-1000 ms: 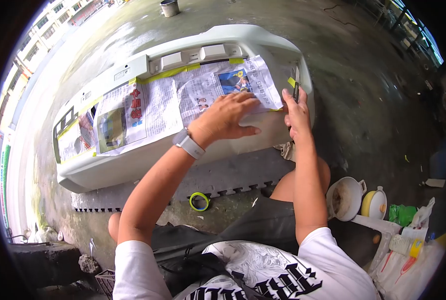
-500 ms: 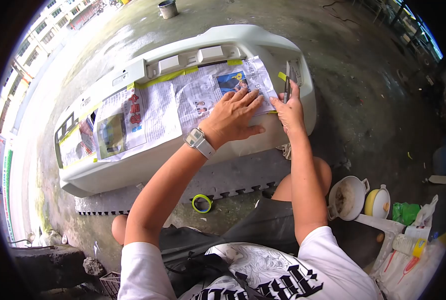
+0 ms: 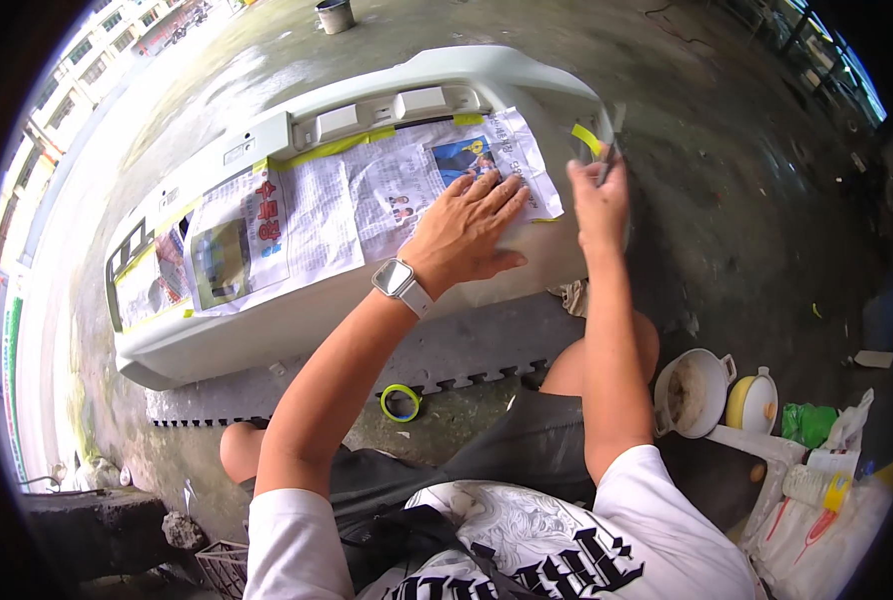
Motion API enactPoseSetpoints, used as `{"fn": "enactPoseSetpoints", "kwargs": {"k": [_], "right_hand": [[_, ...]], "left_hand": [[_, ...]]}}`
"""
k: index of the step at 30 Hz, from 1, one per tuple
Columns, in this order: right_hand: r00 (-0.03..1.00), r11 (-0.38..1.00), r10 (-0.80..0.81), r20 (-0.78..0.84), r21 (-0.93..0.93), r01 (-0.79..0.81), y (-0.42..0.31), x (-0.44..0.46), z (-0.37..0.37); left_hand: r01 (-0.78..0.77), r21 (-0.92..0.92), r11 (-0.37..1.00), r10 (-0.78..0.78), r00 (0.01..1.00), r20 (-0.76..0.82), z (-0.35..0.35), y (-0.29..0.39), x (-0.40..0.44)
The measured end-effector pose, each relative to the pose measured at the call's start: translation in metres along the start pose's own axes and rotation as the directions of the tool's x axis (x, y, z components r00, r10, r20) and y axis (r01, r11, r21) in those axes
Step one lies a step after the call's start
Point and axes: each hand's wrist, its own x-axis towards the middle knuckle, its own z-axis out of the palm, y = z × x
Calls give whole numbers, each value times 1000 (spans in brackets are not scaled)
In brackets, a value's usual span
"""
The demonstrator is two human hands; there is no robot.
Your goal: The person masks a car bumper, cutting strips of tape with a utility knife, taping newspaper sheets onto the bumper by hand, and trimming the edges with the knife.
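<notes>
Newspaper (image 3: 317, 220) is spread along the near, sloping face of a large white bumper-like part (image 3: 257, 342), and by yellow tape (image 3: 335, 149) its upper edge is fastened below the row of recesses. By this tape the sheets are probably kept from sliding down the slope.

The two hands are held apart. The left hand (image 3: 472, 225) is laid flat on the right portion of the newspaper, with the fingers a little spread and nothing grasped. It seems that the paper is pressed there so that it is kept smooth and in place.

The right hand (image 3: 600, 205) is raised just beyond the right edge of the paper, above the end of the white part. A thin dark tool (image 3: 608, 166) is gripped in it, but by blur its exact form is hidden. A short yellow strip (image 3: 587, 138) is seen at the fingertips; whether it is pinched by them or stuck to the tool cannot be judged.

Under the white part a grey mat (image 3: 437, 350) is placed, perhaps as protection from the rough floor. A tape roll (image 3: 400, 403) is left at its near edge, probably for easy reach.
</notes>
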Motion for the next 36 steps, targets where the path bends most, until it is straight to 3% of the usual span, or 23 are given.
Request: {"fn": "enactPoseSetpoints", "kwargs": {"k": [1, 2, 4, 6, 10, 12, 14, 19, 21, 27, 30, 34, 36], "right_hand": [[999, 968, -22, 26, 249, 15, -11, 4, -3], [1000, 955, -22, 9, 297, 18, -29, 7, 1], [986, 924, 81, 148, 359, -130, -62, 5, 11], [953, 892, 81, 292, 404, -200, -71, 6, 39], [918, 923, 115, 379, 302, -240, -46, 18, 109], [907, 938, 170, 384, 218, -269, -40, 21, 124], [932, 993, 117, 342, -16, -119, -29, 27, 138], [941, 995, 103, 322, -45, -94, -16, 36, 153], [938, 983, 124, 325, 92, -161, -13, 39, 158], [909, 963, 180, 376, 123, -242, -5, 44, 165], [889, 946, 210, 407, 147, -290, -14, 38, 162], [916, 959, 193, 352, 130, -252, -28, 33, 156], [909, 950, 263, 322, 77, -302, -39, 29, 151]], "left_hand": [[13, 1, 1000, -13, 1000, -3, -1, -1, -1], [7, 6, 1000, -7, 1000, -6, -2, 0, -1], [-5, -1, 1000, 5, 1000, -15, -2, 3, 0], [0, 5, 1000, 0, 1000, -12, -2, 3, 0], [11, 11, 1000, -11, 1000, -12, -3, 3, 1], [21, 10, 1000, -22, 997, 71, -7, 3, 1], [11, 37, 999, -12, 1000, 26, -3, 2, -2], [19, 24, 1000, -19, 1000, 20, -3, 2, -2], [32, 26, 999, -33, 999, 37, -5, 3, -1], [21, 54, 998, -22, 999, 24, -6, 2, -2], [25, 35, 999, -29, 994, 105, -10, 2, -1], [35, 26, 999, -36, 997, 68, -7, 1, 0], [50, 2, 999, -51, 997, 64, -6, 1, 1]]}}
